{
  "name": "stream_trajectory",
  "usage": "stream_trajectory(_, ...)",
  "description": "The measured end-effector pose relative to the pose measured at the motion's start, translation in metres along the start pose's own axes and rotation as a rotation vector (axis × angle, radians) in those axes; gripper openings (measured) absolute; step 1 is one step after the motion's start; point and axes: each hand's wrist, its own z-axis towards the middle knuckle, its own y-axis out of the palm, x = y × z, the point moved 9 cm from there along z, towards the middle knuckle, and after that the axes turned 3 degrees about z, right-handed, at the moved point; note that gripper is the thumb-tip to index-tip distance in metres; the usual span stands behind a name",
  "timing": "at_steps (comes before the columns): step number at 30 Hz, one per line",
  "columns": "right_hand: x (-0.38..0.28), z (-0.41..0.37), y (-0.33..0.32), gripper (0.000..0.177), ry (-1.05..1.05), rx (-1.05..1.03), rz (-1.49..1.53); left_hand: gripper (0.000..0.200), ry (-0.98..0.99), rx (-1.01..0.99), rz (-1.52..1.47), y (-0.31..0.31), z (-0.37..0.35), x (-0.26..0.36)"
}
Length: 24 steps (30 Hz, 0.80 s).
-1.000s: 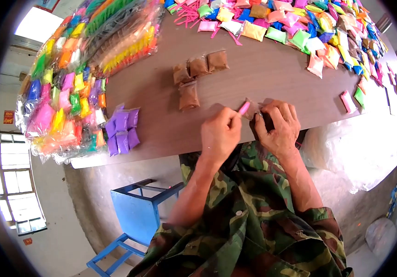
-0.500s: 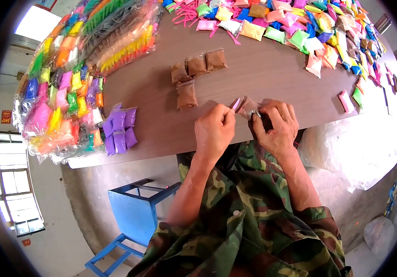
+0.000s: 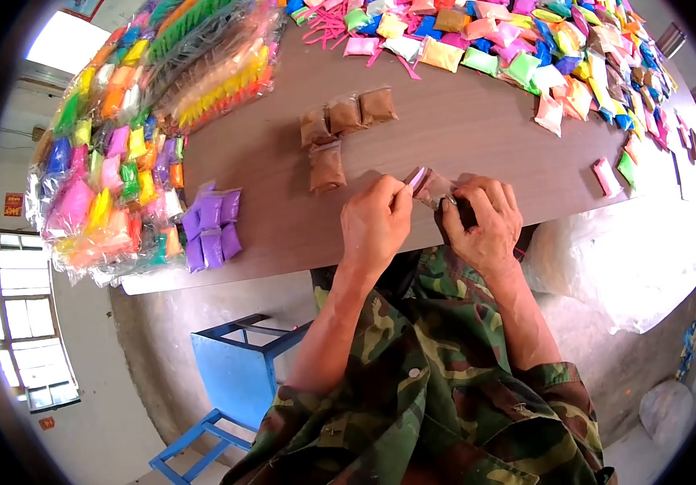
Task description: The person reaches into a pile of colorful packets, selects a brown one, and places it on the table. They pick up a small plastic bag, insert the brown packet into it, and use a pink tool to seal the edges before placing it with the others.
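Observation:
My right hand (image 3: 485, 217) has its thumb and fingers closed on a small clear packet of brown clay-like material (image 3: 435, 187) just over the near edge of the table. Beside it my left hand (image 3: 375, 220) is closed in a pinch. A thin pink stick (image 3: 417, 178) pokes out from its fingertips and overlaps the packet's left end. Four similar brown packets lie farther in on the table, a row of three (image 3: 345, 115) with a single one (image 3: 327, 166) below its left end.
Purple packets (image 3: 212, 226) sit grouped at the left on the brown table (image 3: 267, 162). Large clear bags of colourful packets (image 3: 97, 194) fill the left side. Loose packets (image 3: 518, 56) and pink strips (image 3: 332, 24) cover the far side. A blue stool (image 3: 234, 372) stands below.
The pink stick in my left hand has shifted slightly and now lies against the left end of the brown packet. Both hands stay in nearly the same place.

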Motion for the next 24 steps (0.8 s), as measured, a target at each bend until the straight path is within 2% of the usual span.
stream_trajectory(2, -0.005, 0.003, -0.002, 0.028, -0.007, -0.008, 0.009, 0.016, -0.129, -0.035, -0.115, -0.003, -0.006, -0.006)
stream_trajectory(4, -0.01, 0.008, -0.009, 0.031, -0.018, -0.017, 0.015, 0.016, -0.117, 0.009, -0.156, -0.006, -0.012, -0.01)
stream_trajectory(6, -0.014, 0.009, -0.007, 0.036, -0.032, -0.133, 0.011, 0.016, -0.106, 0.056, -0.194, -0.013, -0.016, -0.012)
stream_trajectory(8, -0.012, 0.009, -0.005, 0.036, -0.037, -0.16, 0.003, 0.015, -0.194, 0.055, -0.241, -0.019, -0.02, -0.022)
stream_trajectory(10, -0.011, 0.009, -0.005, 0.035, -0.038, -0.189, -0.005, 0.015, -0.201, 0.06, -0.23, -0.024, -0.022, -0.022)
stream_trajectory(13, -0.014, 0.012, -0.011, 0.024, -0.037, -0.16, -0.001, 0.015, -0.173, 0.078, -0.223, -0.031, -0.025, -0.014)
stream_trajectory(15, 0.002, 0.011, -0.018, 0.015, 0.195, -0.128, 0.151, 0.014, -0.138, 0.088, -0.232, -0.031, -0.025, -0.005)
stream_trajectory(16, 0.002, 0.013, -0.021, 0.015, 0.196, -0.129, 0.148, 0.014, -0.116, 0.089, -0.257, -0.03, -0.025, -0.001)
stream_trajectory(18, 0.019, 0.011, -0.018, 0.013, 0.375, -0.209, 0.29, 0.014, -0.094, 0.085, -0.285, -0.026, -0.024, 0.006)
stream_trajectory(21, 0.033, 0.011, -0.019, 0.014, 0.402, -0.297, 0.193, 0.014, -0.105, 0.032, -0.336, -0.011, -0.025, 0.014)
stream_trajectory(24, 0.037, 0.01, -0.02, 0.013, 0.408, -0.299, 0.155, 0.012, -0.155, -0.035, -0.334, 0.011, -0.029, 0.021)
